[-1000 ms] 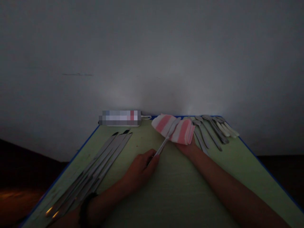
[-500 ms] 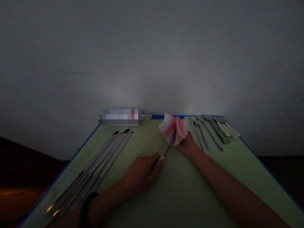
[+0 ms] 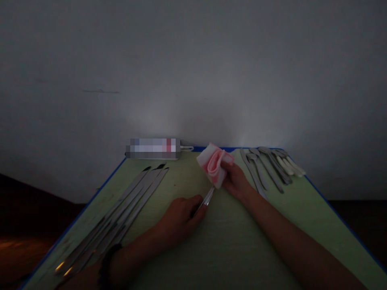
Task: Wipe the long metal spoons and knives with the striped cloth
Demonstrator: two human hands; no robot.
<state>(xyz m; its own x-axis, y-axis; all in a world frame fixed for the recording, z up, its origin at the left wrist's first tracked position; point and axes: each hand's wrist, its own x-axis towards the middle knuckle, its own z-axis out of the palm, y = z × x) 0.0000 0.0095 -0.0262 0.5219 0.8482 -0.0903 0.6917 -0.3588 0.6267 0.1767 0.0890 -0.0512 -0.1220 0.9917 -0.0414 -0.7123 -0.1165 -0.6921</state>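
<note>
My left hand [image 3: 183,215] is closed around a slim, shiny metal utensil [image 3: 208,196], which points up and away to the right. The utensil's far end is hidden by a folded pink-and-white cloth [image 3: 205,155], so its kind does not show. My right hand [image 3: 236,177] grips that cloth, thumb pressed on its fold, just beyond the left hand. The cloth meets the utensil above the table. To the left lie several long, flat silver pieces that look like table knives [image 3: 133,205], in slanting rows.
At the right back of the green, blue-edged table [image 3: 217,249] lie several metal spoons [image 3: 256,165] and other cutlery, some with white handles [image 3: 290,166]. A blurred-out box-like object [image 3: 152,149] with a white cord loop [image 3: 187,148] stands against the wall [image 3: 193,72].
My right hand has come round to the near side of the cloth, its thumb now showing. The cloth has turned and shifted slightly left. The left hand stays nearly in place.
</note>
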